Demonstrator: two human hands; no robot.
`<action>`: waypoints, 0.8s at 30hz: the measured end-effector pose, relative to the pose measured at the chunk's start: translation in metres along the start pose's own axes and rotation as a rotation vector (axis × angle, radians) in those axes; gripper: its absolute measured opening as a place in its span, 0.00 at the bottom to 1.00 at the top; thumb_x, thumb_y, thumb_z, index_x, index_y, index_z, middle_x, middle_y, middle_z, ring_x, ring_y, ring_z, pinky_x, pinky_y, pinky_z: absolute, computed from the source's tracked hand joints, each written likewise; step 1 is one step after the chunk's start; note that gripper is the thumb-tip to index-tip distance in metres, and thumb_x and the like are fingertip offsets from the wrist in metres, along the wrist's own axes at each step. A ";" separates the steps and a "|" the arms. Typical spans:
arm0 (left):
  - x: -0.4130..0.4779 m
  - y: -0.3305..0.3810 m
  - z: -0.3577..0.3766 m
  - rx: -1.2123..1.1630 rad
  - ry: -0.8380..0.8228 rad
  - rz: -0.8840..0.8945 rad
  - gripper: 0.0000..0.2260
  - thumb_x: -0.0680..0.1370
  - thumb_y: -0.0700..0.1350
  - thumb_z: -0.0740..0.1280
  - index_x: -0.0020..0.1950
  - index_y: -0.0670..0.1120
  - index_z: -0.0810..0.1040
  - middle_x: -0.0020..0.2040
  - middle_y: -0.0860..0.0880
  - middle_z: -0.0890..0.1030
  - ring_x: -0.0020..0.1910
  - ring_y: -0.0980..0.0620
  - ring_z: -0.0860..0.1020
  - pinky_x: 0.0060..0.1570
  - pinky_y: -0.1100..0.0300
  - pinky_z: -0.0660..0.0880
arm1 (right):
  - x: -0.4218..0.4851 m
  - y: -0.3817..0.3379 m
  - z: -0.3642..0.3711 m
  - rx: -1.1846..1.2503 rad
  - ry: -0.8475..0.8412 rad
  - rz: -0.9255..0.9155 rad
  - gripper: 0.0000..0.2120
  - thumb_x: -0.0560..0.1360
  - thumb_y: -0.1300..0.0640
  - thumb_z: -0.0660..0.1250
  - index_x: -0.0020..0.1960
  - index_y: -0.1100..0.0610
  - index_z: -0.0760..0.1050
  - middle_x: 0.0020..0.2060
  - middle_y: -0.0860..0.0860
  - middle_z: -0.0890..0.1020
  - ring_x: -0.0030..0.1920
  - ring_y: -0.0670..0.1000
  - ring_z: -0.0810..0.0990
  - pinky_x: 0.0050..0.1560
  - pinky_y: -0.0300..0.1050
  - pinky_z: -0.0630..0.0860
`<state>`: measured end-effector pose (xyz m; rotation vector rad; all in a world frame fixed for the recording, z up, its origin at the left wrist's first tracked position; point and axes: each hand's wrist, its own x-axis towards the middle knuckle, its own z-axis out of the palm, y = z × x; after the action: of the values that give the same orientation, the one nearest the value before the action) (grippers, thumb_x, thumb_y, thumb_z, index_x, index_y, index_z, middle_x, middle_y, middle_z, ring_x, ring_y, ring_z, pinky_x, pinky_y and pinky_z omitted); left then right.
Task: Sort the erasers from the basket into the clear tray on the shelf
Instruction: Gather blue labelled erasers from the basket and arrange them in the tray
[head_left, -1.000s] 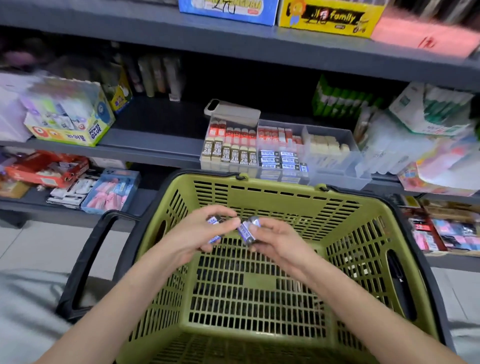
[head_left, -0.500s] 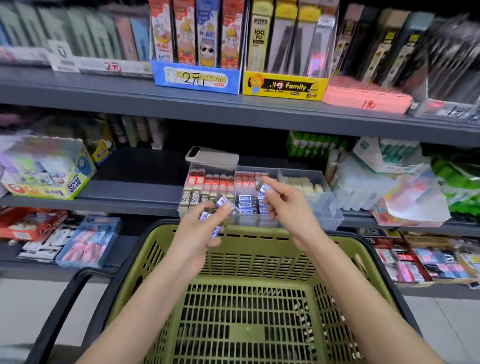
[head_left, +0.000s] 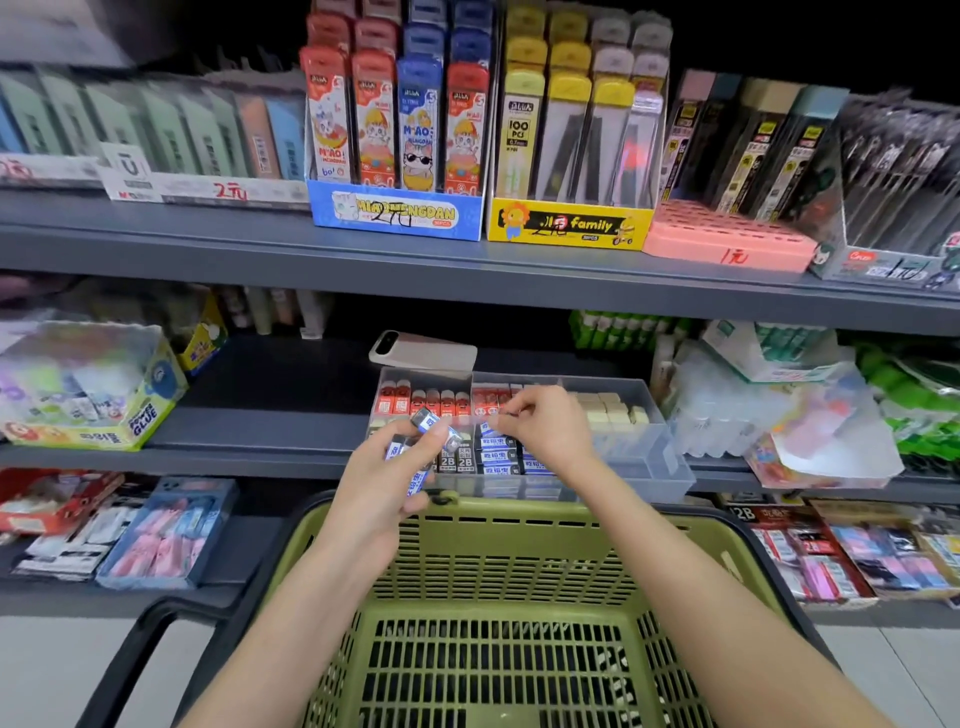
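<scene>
Erasers (head_left: 423, 422), blue-sleeved, several: your left hand (head_left: 379, 483) grips them in a bunch, just above the far rim of the basket (head_left: 467, 525). Your right hand (head_left: 550, 431) is over the middle compartment of the clear tray (head_left: 654, 457), fingertips curled down at the blue rows (head_left: 498, 457); can't tell if it pinches one. Tray sits on the shelf (head_left: 249, 441) just beyond both hands. Red-sleeved erasers (head_left: 415, 402) lie past your left hand, cream erasers (head_left: 613, 410) right of your right hand.
</scene>
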<state>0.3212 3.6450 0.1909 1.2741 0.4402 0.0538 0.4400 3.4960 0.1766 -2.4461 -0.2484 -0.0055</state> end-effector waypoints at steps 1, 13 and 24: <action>0.001 0.000 -0.001 -0.002 0.000 -0.004 0.18 0.61 0.58 0.75 0.42 0.47 0.78 0.47 0.50 0.77 0.36 0.53 0.72 0.23 0.65 0.61 | -0.001 0.000 0.004 -0.014 0.031 -0.006 0.06 0.70 0.50 0.73 0.43 0.52 0.81 0.31 0.43 0.77 0.35 0.46 0.76 0.30 0.36 0.66; 0.006 0.000 0.017 -0.281 -0.079 -0.216 0.20 0.61 0.48 0.76 0.50 0.44 0.78 0.40 0.48 0.75 0.27 0.55 0.70 0.17 0.67 0.61 | -0.042 -0.013 -0.025 0.277 0.017 -0.191 0.09 0.77 0.48 0.64 0.41 0.47 0.80 0.35 0.45 0.82 0.39 0.46 0.76 0.40 0.39 0.68; -0.002 0.007 0.042 -0.428 -0.181 -0.329 0.28 0.62 0.42 0.76 0.60 0.39 0.78 0.43 0.44 0.75 0.31 0.52 0.72 0.20 0.66 0.65 | -0.045 0.015 -0.079 0.558 -0.121 -0.034 0.04 0.70 0.64 0.72 0.42 0.58 0.78 0.31 0.53 0.81 0.33 0.42 0.79 0.38 0.29 0.72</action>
<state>0.3354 3.6081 0.2076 0.7676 0.4480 -0.2329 0.4035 3.4269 0.2251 -1.8881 -0.2990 0.1753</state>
